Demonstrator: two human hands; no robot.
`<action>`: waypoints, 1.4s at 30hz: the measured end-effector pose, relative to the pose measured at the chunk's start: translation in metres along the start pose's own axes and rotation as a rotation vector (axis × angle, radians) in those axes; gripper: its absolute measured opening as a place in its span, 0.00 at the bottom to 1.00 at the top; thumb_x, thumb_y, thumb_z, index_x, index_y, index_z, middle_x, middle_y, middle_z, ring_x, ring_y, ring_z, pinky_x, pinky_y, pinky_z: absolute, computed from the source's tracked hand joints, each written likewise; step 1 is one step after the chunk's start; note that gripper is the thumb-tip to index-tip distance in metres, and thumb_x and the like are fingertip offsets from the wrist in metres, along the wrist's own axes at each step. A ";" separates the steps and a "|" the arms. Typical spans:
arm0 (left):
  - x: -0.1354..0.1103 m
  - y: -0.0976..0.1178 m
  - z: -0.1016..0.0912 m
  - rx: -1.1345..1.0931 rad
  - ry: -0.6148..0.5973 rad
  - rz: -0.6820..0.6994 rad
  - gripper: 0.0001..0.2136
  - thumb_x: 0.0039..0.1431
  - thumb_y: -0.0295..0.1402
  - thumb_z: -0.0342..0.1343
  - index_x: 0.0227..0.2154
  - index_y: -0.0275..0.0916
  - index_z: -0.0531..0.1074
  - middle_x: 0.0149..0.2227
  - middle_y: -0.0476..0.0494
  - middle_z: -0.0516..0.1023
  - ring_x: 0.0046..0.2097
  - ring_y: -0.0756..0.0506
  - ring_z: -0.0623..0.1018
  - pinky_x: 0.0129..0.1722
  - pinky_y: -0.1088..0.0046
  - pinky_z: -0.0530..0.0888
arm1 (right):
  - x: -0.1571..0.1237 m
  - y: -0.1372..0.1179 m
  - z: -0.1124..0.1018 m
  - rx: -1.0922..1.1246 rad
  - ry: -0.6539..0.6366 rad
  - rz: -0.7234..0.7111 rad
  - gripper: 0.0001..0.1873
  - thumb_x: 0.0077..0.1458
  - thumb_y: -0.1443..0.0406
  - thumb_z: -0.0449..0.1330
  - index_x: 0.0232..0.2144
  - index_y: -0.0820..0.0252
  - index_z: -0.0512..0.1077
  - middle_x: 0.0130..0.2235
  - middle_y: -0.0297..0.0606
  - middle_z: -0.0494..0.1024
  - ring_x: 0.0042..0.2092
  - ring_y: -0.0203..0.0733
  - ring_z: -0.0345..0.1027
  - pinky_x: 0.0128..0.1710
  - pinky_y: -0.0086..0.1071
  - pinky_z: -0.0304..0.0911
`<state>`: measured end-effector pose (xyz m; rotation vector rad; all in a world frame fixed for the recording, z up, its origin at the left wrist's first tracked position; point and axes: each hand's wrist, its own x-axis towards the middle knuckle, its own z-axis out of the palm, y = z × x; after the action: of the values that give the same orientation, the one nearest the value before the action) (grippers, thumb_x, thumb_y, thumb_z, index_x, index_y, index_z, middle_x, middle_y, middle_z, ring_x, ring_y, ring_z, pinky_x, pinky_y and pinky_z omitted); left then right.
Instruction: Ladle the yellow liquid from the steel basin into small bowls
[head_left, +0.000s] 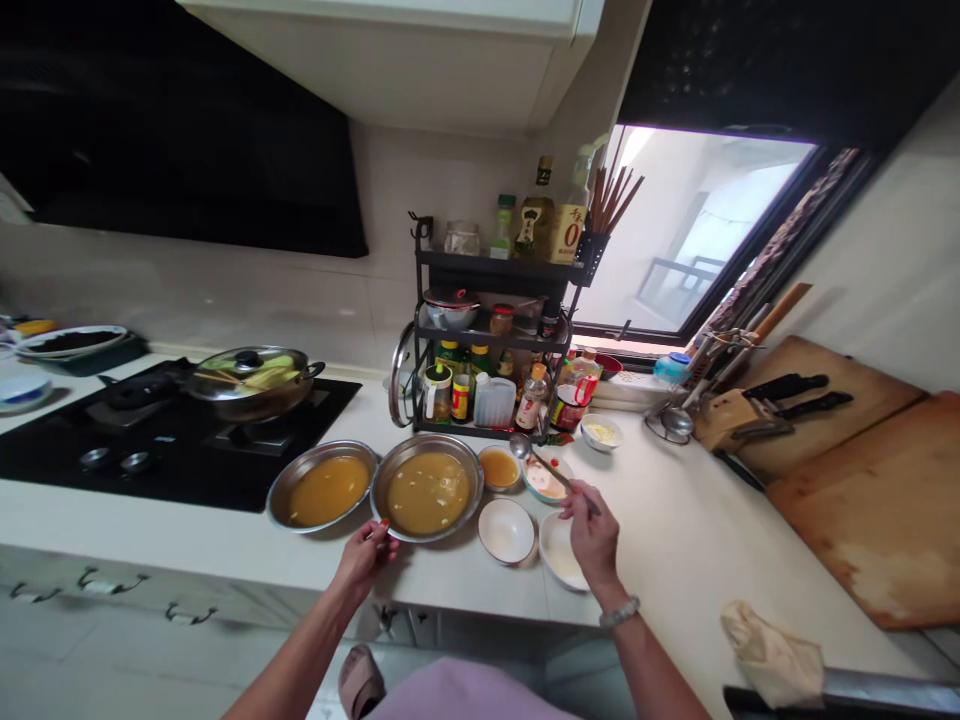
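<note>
Counter edge point(465, 598) lies near left hand point(366, 555) pinching bowl rim point(426, 538); right hand point(595, 540) grips ladle point(549, 470).

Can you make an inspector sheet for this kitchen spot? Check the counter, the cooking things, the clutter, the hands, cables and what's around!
Surface: white counter, crowded near the hands.
Job's things: left metal basin and right metal basin, both holding brownish liquid; small bowl of orange liquid beside them.
Clutter: black rack with bottles and jars; knife block farther right.
Hands: left hand at the right basin's near rim; right hand holding a long-handled spoon.
Cables: nothing seen.
Surroundings: stove with a lidded pan at left; window at right.
</note>
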<state>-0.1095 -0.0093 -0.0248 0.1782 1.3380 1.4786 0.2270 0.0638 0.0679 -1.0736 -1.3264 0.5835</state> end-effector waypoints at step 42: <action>0.007 -0.004 -0.001 0.009 0.033 -0.003 0.11 0.48 0.28 0.63 0.21 0.38 0.64 0.16 0.49 0.72 0.18 0.51 0.72 0.18 0.78 0.69 | 0.013 -0.002 0.034 0.226 0.095 0.350 0.16 0.51 0.52 0.60 0.31 0.60 0.69 0.17 0.30 0.71 0.16 0.36 0.63 0.14 0.28 0.62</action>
<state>-0.1104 -0.0060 -0.0320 0.1583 1.3710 1.4790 0.1964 0.0838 0.0724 -1.1366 -0.9687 0.9081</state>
